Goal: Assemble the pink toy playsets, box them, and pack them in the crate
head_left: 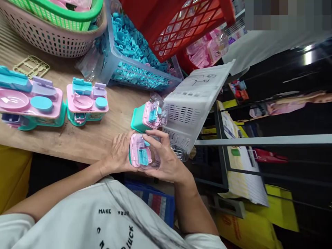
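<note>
Between my two hands is a small toy kitchen set (142, 154), tipped on its side, with pink top, blue and lilac parts and a clear plastic cover (155, 159). My left hand (119, 152) wraps around its base end. The fingers of my right hand (166, 155) close around the clear cover. Just beyond my hands, a similar covered toy kitchen (140, 117) with a teal base lies on the table. To the left stand two uncovered toy kitchens, a smaller one (86, 103) and a bigger-looking one (32, 103) nearer the edge of view.
A clear bin (145, 77) full of blue plastic parts stands behind, with a red basket (178, 27) over it. A white perforated basket (192, 103) leans at right. Pink (59, 41) and green baskets (77, 22) sit back left, near a beige plastic frame (32, 67) on the wooden table (116, 107).
</note>
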Available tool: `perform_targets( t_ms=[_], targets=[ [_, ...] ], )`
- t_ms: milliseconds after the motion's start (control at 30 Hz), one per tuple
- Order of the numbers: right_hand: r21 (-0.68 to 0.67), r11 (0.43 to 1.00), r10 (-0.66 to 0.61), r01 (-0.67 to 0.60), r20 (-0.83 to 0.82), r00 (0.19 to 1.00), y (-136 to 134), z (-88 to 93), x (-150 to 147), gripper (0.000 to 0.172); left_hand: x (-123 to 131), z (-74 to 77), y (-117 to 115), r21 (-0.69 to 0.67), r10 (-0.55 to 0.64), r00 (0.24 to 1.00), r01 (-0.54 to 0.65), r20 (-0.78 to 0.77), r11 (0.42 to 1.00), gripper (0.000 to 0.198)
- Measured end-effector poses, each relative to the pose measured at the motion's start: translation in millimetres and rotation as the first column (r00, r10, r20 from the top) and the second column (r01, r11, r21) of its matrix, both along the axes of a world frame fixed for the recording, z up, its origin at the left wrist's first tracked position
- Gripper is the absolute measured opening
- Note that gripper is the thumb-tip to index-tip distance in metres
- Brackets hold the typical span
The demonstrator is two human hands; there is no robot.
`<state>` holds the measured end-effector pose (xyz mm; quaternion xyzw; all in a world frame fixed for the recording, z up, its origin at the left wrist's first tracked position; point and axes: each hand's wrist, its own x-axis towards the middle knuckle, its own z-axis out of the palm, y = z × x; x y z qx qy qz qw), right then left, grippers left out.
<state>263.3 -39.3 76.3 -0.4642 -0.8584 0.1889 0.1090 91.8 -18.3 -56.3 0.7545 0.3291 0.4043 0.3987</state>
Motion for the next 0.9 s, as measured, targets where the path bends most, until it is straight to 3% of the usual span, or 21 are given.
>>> perform_targets(
  t_ms=[233, 467, 900],
  targets=[
    [0.026, 0.999, -0.025, 0.026, -0.028, 0.999, -1.3, 1.4, -1.7, 0.096, -1.2, 4.6, 1.2, 0.005, 0.011, 1.000, -0.011, 0.015, 1.000, 0.102],
    [-0.010, 0.999, 0.033, -0.033, 0.075, 0.997, 3.1, 9.6, -2.9, 0.095, -0.9, 4.1, 2.0, -0.008, -0.022, 1.000, 0.022, 0.022, 1.000, 0.098],
    [0.142, 0.984, 0.066, -0.108, 0.270, 0.961, -3.7, 29.6, -28.1, 0.084, 1.3, -2.2, -0.8, 0.028, 0.008, 1.000, -0.009, 0.022, 1.000, 0.094]
  ],
)
